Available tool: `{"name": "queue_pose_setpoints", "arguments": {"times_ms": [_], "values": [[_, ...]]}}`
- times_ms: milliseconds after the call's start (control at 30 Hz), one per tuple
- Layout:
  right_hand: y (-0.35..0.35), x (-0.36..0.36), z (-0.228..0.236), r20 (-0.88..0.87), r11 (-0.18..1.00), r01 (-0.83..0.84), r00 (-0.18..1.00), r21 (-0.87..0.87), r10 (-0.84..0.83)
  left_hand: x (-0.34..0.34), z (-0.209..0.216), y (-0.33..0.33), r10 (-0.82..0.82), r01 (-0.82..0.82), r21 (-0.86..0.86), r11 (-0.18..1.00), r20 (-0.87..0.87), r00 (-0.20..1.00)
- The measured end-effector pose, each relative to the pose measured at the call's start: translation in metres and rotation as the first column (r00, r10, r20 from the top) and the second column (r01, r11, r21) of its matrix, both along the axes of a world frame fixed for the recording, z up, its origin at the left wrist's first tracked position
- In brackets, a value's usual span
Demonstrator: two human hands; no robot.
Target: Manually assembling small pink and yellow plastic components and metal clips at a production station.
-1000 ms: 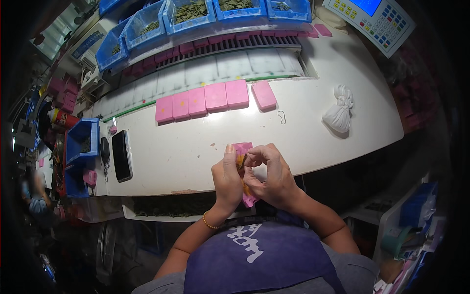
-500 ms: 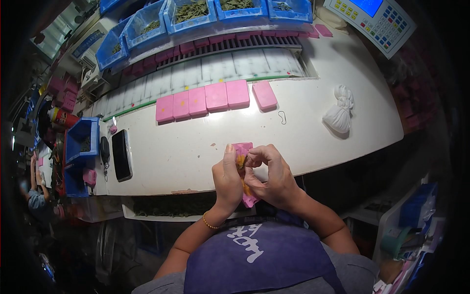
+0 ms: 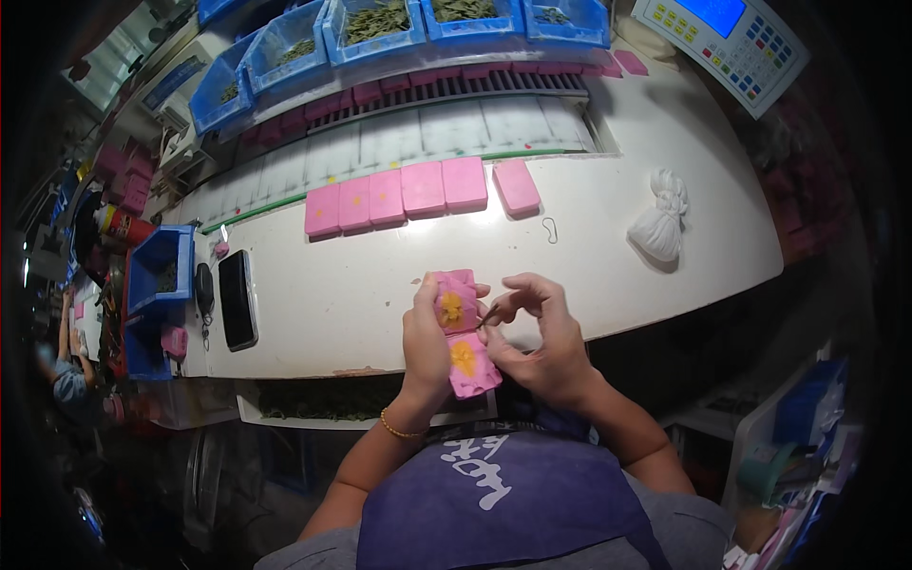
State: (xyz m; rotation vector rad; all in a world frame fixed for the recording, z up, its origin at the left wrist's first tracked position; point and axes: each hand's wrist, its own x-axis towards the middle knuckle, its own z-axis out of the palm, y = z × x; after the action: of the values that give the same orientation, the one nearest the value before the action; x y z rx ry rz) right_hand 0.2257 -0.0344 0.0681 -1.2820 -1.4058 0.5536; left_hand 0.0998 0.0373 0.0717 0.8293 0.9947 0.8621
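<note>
My left hand is closed around an opened pink two-part mould, holding it upright over the table's near edge. Its two halves lie folded apart one above the other, and each inner face bears a yellow flower-shaped patch. Beside the mould's right edge, my right hand pinches a small, thin, dark piece between thumb and finger. What that piece is, I cannot make out.
Beyond my hands a row of shut pink blocks stands on the white table, with one block apart. A phone lies left, a tied white cloth pouch right. Blue bins line the back.
My left hand has shifted slightly left and opened the mould wider, so both yellow patches show. My right hand has drawn away to the right with the small dark piece.
</note>
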Motion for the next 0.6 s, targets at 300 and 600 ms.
{"name": "queue_pose_setpoints", "arguments": {"times_ms": [300,600], "values": [[0.012,0.017,-0.018,0.377,0.991,0.091,0.925,-0.102,-0.046,-0.03,-0.012,0.015,-0.03,0.042,-0.126,0.991,0.1,0.995],[0.048,0.008,0.009,-0.142,0.902,-0.254,0.966,-0.35,0.217,-0.026,0.008,-0.002,-0.198,0.19,0.081,0.978,0.109,0.974]]}}
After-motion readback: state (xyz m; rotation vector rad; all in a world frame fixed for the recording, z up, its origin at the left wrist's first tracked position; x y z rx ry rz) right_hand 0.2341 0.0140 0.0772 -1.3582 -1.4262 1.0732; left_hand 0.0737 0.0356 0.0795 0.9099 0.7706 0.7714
